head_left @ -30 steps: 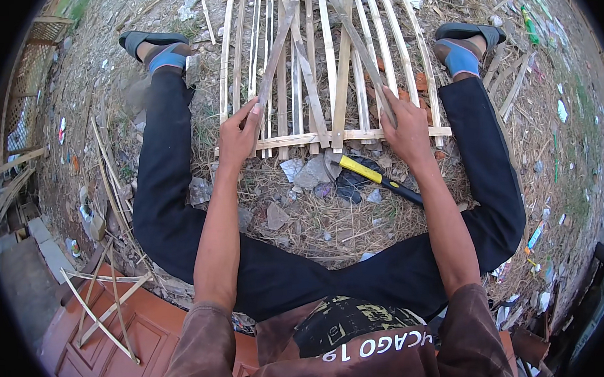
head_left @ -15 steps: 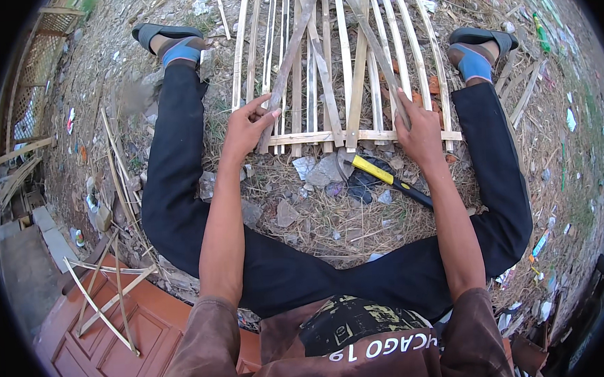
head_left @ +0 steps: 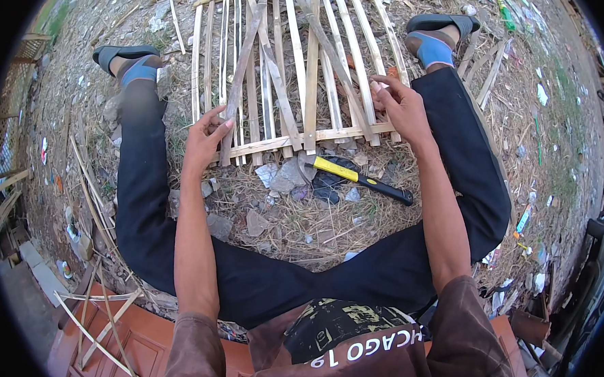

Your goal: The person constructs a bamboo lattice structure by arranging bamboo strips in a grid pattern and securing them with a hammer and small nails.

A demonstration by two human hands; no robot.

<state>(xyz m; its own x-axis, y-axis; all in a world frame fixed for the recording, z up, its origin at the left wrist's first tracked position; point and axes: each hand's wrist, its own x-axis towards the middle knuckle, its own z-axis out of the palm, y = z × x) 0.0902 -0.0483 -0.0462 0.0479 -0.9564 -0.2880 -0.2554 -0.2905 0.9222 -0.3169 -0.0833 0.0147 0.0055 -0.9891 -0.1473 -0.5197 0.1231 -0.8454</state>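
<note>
Our right hand [head_left: 406, 113] let the long grey wooden strip [head_left: 344, 77] lie free; we couldn't tell its grip. Our left hand [head_left: 202, 142] gaped slightly.

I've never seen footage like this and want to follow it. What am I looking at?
There is no machine: these are a person's two bare hands, seen from a wide camera on their own head, so edges bend. Between the legs, a wooden frame lies on the ground; nearer the body lies a yellow-and-black tool, beside some stones. The left hand is by the frame's left side, the right hand by its right. Neither seems to grip anything; whether the left one touches the wood, I cannot tell.
</note>
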